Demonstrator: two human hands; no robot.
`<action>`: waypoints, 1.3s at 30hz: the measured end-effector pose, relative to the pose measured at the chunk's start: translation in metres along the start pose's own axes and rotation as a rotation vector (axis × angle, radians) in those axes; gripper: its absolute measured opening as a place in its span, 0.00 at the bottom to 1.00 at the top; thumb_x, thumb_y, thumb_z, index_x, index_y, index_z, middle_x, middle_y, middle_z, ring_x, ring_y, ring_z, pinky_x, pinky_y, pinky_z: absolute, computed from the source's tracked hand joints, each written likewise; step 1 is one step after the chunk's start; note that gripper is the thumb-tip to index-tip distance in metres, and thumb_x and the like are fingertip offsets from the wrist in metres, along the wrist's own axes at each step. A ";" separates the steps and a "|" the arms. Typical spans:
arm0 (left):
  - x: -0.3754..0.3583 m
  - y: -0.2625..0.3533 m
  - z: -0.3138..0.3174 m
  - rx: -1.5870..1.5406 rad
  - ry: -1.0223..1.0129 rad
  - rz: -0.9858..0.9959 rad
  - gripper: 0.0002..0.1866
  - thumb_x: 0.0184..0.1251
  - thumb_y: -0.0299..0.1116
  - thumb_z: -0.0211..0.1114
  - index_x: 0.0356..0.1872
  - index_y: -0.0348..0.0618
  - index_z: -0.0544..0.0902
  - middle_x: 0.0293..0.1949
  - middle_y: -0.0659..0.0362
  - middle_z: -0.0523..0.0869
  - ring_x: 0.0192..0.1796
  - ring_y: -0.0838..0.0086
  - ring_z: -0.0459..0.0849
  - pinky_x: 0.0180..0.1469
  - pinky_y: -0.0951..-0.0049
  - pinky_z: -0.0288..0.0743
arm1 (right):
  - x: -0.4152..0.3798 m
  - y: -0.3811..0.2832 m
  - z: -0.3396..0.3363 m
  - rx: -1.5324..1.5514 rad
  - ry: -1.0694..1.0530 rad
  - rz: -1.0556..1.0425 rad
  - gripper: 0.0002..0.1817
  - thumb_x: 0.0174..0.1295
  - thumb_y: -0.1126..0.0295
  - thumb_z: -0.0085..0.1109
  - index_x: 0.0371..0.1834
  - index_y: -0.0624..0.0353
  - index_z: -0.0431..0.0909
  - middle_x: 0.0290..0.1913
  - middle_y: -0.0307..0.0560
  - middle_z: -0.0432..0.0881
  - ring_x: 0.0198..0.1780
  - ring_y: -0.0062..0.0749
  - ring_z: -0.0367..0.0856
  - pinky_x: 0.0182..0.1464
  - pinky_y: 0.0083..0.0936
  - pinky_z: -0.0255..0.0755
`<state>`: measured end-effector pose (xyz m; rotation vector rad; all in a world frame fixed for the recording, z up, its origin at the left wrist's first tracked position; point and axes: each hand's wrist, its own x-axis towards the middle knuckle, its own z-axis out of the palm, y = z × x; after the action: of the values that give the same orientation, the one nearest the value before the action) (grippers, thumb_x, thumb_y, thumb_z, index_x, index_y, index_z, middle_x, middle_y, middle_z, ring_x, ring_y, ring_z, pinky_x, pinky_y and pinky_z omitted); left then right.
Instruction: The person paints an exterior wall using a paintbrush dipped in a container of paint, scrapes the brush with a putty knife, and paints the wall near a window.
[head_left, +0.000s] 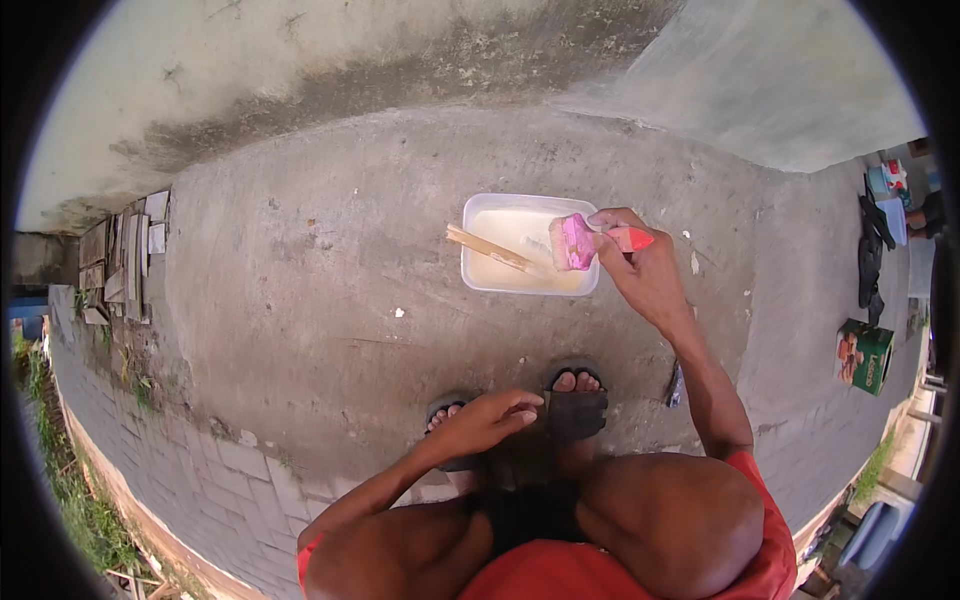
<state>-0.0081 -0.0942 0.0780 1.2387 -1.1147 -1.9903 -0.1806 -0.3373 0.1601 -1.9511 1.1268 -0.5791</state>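
My right hand [640, 262] is closed around a paintbrush [575, 243] with a pink ferrule and a red-orange handle. The brush's pale bristles point left, over the right side of a clear plastic tub [466, 268]. Cream-coloured liquid [490, 222] fills the bottom of that tub. A wooden stick [492, 250] leans in it, one end in the liquid and the other over the left rim. Over my feet, my left hand [492, 420] hangs with nothing in it, fingers loosely extended and slightly curled toward the right.
A stained wall [400, 60] rises beyond the concrete floor [300, 260]. Stacked boards and tiles [125, 255] lie at the left. On the right are a green box [865, 357] and dark sandals [870, 250]. A small dark packet [674, 386] lies near my right forearm.
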 end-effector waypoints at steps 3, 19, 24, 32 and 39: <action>-0.017 -0.030 0.000 0.290 0.132 -0.011 0.18 0.79 0.37 0.60 0.62 0.40 0.79 0.53 0.49 0.86 0.58 0.63 0.85 0.62 0.66 0.75 | 0.026 0.033 0.026 -0.256 -0.061 -0.217 0.12 0.68 0.67 0.59 0.47 0.63 0.83 0.36 0.57 0.86 0.32 0.45 0.85 0.39 0.33 0.77; -0.039 -0.106 0.015 0.488 0.417 0.180 0.12 0.74 0.33 0.63 0.53 0.43 0.85 0.46 0.50 0.88 0.50 0.54 0.86 0.54 0.60 0.77 | 0.046 0.035 0.038 -0.202 -0.140 0.035 0.11 0.63 0.68 0.58 0.42 0.64 0.84 0.33 0.62 0.85 0.29 0.51 0.83 0.36 0.36 0.76; -0.038 -0.106 0.017 0.565 0.475 0.151 0.11 0.70 0.34 0.68 0.50 0.45 0.87 0.40 0.54 0.89 0.42 0.59 0.88 0.48 0.63 0.78 | 0.028 0.039 0.035 -0.076 -0.074 -0.013 0.12 0.64 0.69 0.57 0.44 0.64 0.84 0.32 0.58 0.86 0.26 0.46 0.82 0.33 0.34 0.75; -0.032 -0.114 0.028 0.765 0.618 0.313 0.10 0.64 0.32 0.71 0.46 0.50 0.89 0.34 0.59 0.88 0.31 0.67 0.83 0.38 0.66 0.73 | -0.018 0.082 0.028 0.919 0.096 0.308 0.14 0.73 0.64 0.52 0.47 0.62 0.83 0.34 0.44 0.87 0.33 0.27 0.87 0.29 0.26 0.73; -0.028 -0.122 0.028 0.793 0.617 0.286 0.09 0.64 0.35 0.72 0.45 0.52 0.89 0.31 0.60 0.87 0.31 0.67 0.84 0.37 0.65 0.74 | -0.054 0.092 0.030 1.594 0.229 0.322 0.15 0.74 0.58 0.50 0.50 0.57 0.79 0.37 0.44 0.86 0.33 0.29 0.85 0.33 0.30 0.77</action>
<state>-0.0236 0.0002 -0.0077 1.7718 -1.6645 -0.8327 -0.2330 -0.3055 0.0680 -0.3337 0.6244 -1.0567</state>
